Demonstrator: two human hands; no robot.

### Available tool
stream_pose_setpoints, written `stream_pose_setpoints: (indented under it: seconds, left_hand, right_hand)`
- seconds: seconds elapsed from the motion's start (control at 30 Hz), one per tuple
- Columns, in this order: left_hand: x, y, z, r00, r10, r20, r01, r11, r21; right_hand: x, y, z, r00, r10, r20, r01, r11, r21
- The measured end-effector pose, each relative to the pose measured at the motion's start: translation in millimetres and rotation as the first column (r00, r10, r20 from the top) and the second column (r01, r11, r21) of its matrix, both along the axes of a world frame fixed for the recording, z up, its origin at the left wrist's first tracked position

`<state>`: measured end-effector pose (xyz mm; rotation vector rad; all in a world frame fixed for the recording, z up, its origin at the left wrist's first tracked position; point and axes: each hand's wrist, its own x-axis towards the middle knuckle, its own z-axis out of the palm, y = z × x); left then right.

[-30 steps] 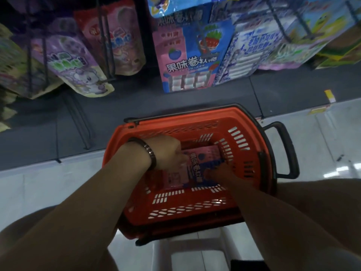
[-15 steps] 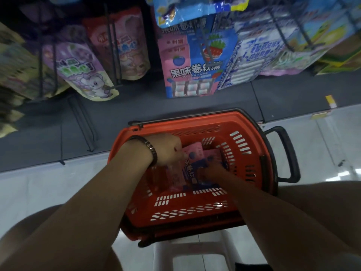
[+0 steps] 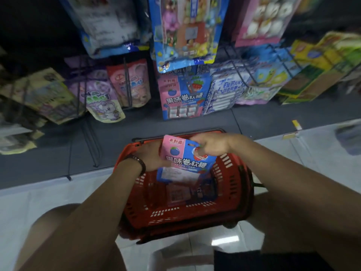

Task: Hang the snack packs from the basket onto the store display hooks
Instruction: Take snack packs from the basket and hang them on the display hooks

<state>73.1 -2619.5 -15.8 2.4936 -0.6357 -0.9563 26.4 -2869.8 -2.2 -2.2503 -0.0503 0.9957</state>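
Head view: pinching pack by top corner at 1 o'clock with right hand, gripping its 9 o'clock edge with left hand. Held just over basket, long axis 12 to 6, top end at 12. Needs carrying toward 12, to hook bearing matching packs, well apart. Right hand nearer, probably best leading.

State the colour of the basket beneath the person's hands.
The basket is red-orange, seen clearly in the head view.
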Motion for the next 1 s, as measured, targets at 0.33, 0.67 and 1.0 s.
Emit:
stream_pose_setpoints:
  seconds: [0.33, 0.67, 1.0]
  left_hand:
    - [-22, 8, 33, 0.799, 0.496, -0.34, -0.594, 0.565, -0.573]
    - [-22, -1, 31, 0.728, 0.576, -0.371, -0.66, 0.446, -0.604]
    - [-48, -24, 12, 0.792, 0.606, -0.072, -0.519, 0.607, -0.601]
  right_hand:
    - [-35, -9, 32, 0.674, -0.737, 0.044, 0.556, 0.546, 0.627]
    - [-43, 5, 3, 0.685, -0.728, 0.023, 0.543, 0.531, 0.65]
    - [-37, 4, 18, 0.575, -0.807, 0.132, 0.496, 0.472, 0.729]
